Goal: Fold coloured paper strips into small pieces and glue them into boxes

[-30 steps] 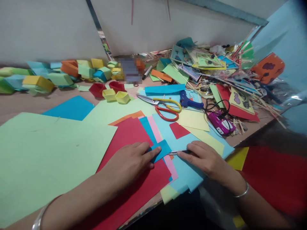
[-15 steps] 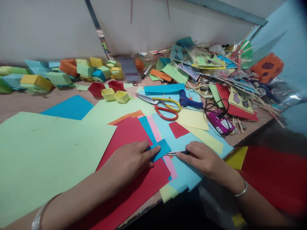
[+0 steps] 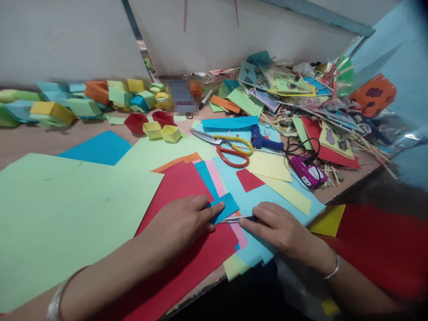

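My left hand [image 3: 187, 214] presses a small folded blue paper [image 3: 228, 208] down on a red sheet [image 3: 180, 178], index finger stretched along it and the other fingers curled. Between the fingers of my right hand [image 3: 277, 227] is a slim bladed tool [image 3: 230, 219] with a silver blade and a dark grip. Its tip meets the lower edge of the blue paper. Whether it is a knife or closed scissors I cannot make out. Under the blade lie pink and light blue sheets [image 3: 267, 240].
Large scissors [image 3: 230, 147] with yellow and red handles lie beyond my hands, beside a blue glue gun [image 3: 265, 140]. Folded paper boxes [image 3: 51, 111] line the back left. Sticks and cards [image 3: 281, 89] are heaped at the back right. A pale green sheet [image 3: 73, 223] covers the left.
My right hand has slid left with the bladed tool, bringing its tip farther along the lower edge of the blue paper. My left hand stays nearly still on the paper.
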{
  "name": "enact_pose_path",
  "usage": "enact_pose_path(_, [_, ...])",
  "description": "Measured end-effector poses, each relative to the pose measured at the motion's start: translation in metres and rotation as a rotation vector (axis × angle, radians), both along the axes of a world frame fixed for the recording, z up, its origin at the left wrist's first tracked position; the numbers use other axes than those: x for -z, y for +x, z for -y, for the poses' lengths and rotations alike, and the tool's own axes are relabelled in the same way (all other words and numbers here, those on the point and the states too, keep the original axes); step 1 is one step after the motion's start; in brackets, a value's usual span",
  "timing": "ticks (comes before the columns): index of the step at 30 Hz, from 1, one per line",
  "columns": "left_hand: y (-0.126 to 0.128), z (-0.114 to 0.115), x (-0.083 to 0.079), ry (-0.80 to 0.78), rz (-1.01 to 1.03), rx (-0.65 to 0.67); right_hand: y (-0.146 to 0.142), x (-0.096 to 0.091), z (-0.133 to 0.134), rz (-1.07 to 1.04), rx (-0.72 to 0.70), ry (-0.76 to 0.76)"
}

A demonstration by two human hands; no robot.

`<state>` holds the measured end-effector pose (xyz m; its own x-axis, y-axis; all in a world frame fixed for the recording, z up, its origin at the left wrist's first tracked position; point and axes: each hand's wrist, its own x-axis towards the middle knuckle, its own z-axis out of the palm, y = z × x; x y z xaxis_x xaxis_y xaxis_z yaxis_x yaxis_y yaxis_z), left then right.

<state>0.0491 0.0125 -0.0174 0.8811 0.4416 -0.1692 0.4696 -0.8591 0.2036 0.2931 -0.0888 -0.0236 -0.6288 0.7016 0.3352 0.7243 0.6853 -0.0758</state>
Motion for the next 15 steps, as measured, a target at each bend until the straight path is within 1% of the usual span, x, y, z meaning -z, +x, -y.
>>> enact_pose_path(4, [-0.003, -0.001, -0.003, -0.022, 0.049, -0.037, -0.005, -0.004, -0.002, 0.019, -0.004, -0.003])
enact_pose_path(6, [-0.01, -0.007, -0.005, -0.084, 0.057, -0.013, -0.004, -0.006, -0.003, 0.028, 0.002, -0.014])
enact_pose_path(8, [-0.02, -0.015, -0.007, -0.161, 0.059, 0.062, -0.002, -0.007, -0.003, 0.031, 0.01, -0.028])
enact_pose_path(11, [-0.029, -0.024, -0.008, -0.159, 0.077, 0.078, 0.004, -0.008, -0.004, 0.024, 0.02, -0.034])
enact_pose_path(13, [-0.028, -0.025, -0.007, -0.142, 0.062, 0.076, 0.009, -0.009, -0.006, 0.005, 0.02, -0.032])
enact_pose_path(15, [-0.02, -0.021, -0.005, -0.107, 0.05, 0.069, 0.014, -0.009, -0.008, -0.008, 0.013, -0.036])
